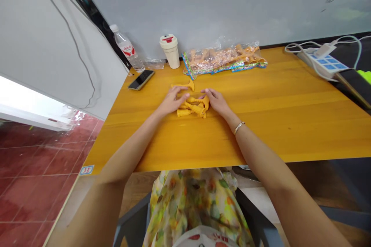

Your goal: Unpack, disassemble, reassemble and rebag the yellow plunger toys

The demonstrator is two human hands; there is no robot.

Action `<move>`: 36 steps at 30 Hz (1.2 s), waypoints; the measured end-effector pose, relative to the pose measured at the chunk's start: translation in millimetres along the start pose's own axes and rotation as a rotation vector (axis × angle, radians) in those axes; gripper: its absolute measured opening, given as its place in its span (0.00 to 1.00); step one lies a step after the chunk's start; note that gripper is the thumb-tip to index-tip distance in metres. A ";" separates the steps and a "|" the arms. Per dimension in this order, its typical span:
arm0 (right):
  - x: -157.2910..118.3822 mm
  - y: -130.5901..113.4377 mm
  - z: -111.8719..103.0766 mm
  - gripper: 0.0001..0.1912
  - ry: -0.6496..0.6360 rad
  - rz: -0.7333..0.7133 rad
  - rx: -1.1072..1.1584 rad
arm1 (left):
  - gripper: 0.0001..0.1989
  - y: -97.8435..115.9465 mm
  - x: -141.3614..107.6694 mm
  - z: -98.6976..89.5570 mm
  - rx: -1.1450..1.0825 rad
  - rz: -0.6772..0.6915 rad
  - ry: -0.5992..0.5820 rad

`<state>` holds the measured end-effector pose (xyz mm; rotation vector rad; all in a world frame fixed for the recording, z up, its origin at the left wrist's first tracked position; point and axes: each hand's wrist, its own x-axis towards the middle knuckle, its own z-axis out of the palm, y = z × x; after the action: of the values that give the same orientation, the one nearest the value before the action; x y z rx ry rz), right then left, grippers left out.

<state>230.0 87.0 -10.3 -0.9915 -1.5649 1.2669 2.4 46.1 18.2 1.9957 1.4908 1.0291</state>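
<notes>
A small pile of yellow plastic pieces [197, 107] with ribbed handles and curved ends, like toy hammers, lies on the wooden table between my hands. At its left side, my left hand [172, 101] has its fingers stretched out, the fingertips near another yellow hammer-shaped piece [190, 85] just beyond the pile. My right hand [216, 101] rests at the pile's right side, fingers extended and slightly curved against a curved yellow end. Part of that hand's fingers is hidden, and neither hand lifts a piece.
A clear bag of similar orange-yellow pieces [224, 60] lies at the back against the whiteboard. A white lidded cup [172, 52], a water bottle [129, 51] and a phone [141, 80] stand or lie back left. A power strip [329, 63] with cables sits far right.
</notes>
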 end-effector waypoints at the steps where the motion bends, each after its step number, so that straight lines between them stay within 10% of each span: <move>1: -0.6 -0.2 1.1 0.30 -0.014 -0.009 -0.013 | 0.20 4.5 -8.0 -0.3 0.003 0.027 -0.063; 8: -6.7 -6.8 9.1 0.26 -0.081 0.041 0.059 | 0.20 7.2 -35.7 -15.4 -0.169 -0.123 -0.232; 19: -3.1 -3.0 9.0 0.24 0.087 0.107 0.202 | 0.20 -20.5 -21.2 -6.2 -0.579 -0.315 -0.005; 31: 0.7 5.9 5.2 0.22 0.022 0.064 0.075 | 0.17 -35.4 -15.8 -12.8 -0.021 -0.176 0.357; 36: -0.8 1.2 1.5 0.18 0.020 0.085 0.072 | 0.20 -2.9 -36.5 -40.3 -0.012 0.008 -0.135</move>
<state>228.8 85.9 -11.8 -1.0315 -1.4650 1.3583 -35.8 9.2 30.3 2.0220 1.4034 0.8849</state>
